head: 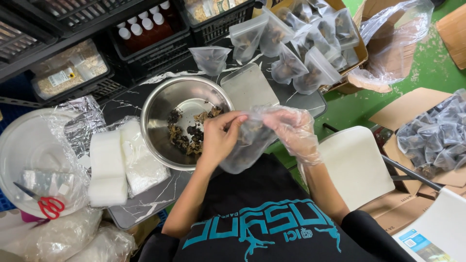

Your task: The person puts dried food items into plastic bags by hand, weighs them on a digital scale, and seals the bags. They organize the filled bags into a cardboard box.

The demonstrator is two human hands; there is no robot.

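A worker seen from above wears a black short-sleeved T-shirt printed across the chest with large teal lettering and a branching, root-like teal design beneath it. The right hand is covered by a loose, crinkled, transparent disposable plastic glove that ends just past the wrist. The left hand is bare, with no glove, and both forearms are uncovered. No watch or jewellery can be made out, though the glove's folds may hide the right wrist.

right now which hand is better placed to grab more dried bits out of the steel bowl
Left, probably. The bare left hand hovers at the round steel bowl rim while gripping the clear plastic pouch; the gloved right hand is farther away.
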